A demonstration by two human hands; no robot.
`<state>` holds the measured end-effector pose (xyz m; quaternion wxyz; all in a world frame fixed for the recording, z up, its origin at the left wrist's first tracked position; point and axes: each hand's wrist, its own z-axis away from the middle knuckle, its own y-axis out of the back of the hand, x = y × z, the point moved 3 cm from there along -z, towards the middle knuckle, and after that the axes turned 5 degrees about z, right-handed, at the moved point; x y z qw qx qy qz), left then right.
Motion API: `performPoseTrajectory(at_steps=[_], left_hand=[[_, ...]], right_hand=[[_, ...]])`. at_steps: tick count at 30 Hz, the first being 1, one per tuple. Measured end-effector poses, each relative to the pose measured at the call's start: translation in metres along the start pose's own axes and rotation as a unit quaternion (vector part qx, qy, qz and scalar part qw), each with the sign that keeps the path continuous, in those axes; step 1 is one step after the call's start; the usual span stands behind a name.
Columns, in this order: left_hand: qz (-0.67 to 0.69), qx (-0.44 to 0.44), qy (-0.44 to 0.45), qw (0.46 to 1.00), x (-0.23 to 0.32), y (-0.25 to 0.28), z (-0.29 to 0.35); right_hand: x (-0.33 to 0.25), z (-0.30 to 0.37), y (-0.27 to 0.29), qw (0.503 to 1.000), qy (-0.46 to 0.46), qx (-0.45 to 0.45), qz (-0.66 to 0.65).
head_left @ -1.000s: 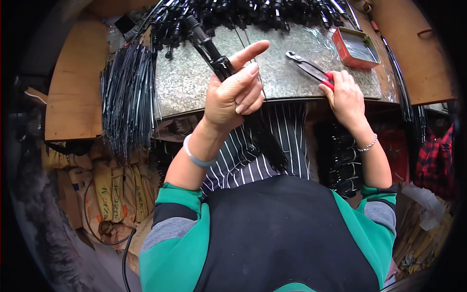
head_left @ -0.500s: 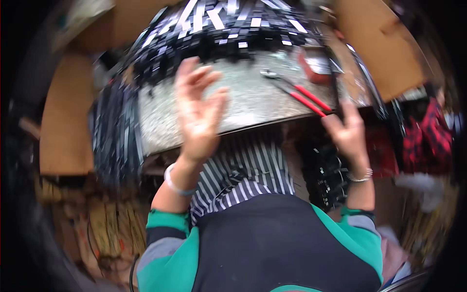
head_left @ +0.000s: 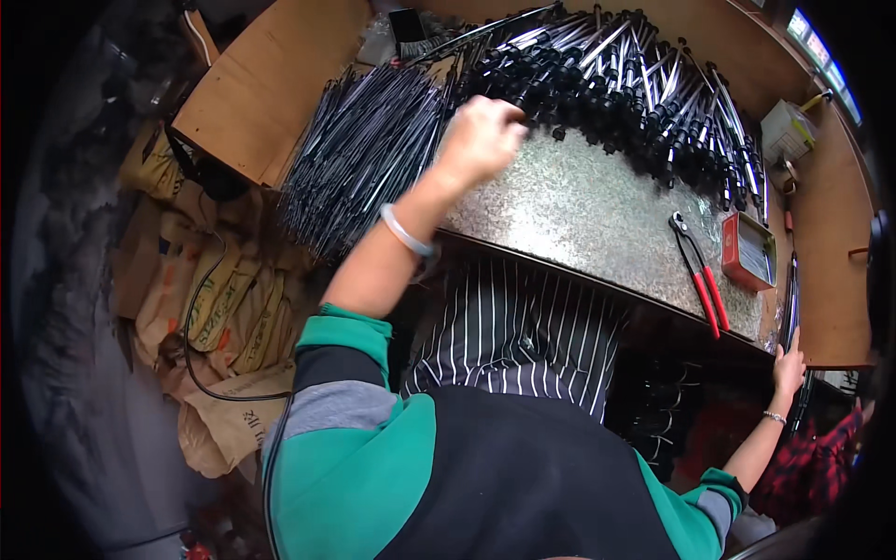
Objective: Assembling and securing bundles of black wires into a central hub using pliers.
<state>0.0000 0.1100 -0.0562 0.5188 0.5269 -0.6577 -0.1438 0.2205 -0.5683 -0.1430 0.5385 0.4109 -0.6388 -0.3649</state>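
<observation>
My left hand (head_left: pixel 481 140) is at the left end of a pile of shiny rods with black ends (head_left: pixel 644 84), beside the black ends. Its fingers are curled in, and what they hold, if anything, is hidden. Below and left of it lies a thick bundle of thin dark rods (head_left: pixel 369 154). My right hand (head_left: pixel 789 371) is at the table's right front corner, thumb and fingers stretched apart against the lower end of a few slim dark rods (head_left: pixel 792 294). Red-handled pliers (head_left: pixel 698 271) lie on the table between my hands.
A speckled grey tabletop (head_left: pixel 569 201) spreads before me. A red open box (head_left: pixel 749 250) sits right of the pliers, and a small white box (head_left: pixel 789 131) stands behind it. Wooden panels (head_left: pixel 271 89) flank the table. Brown paper sacks (head_left: pixel 219 299) and a black cable lie at the left.
My left hand has gone from raised and spread over the table to curled beside the rod pile. My right hand has moved outward to the right corner. The view has turned and steadied.
</observation>
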Motion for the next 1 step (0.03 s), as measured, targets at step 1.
performPoseTrajectory(at_steps=[1], left_hand=[[-0.127, 0.025, 0.020, 0.991, -0.0349, 0.0224, -0.0073]], right_hand=[[-0.0138, 0.0059, 0.0156, 0.997, -0.013, -0.035, 0.062]])
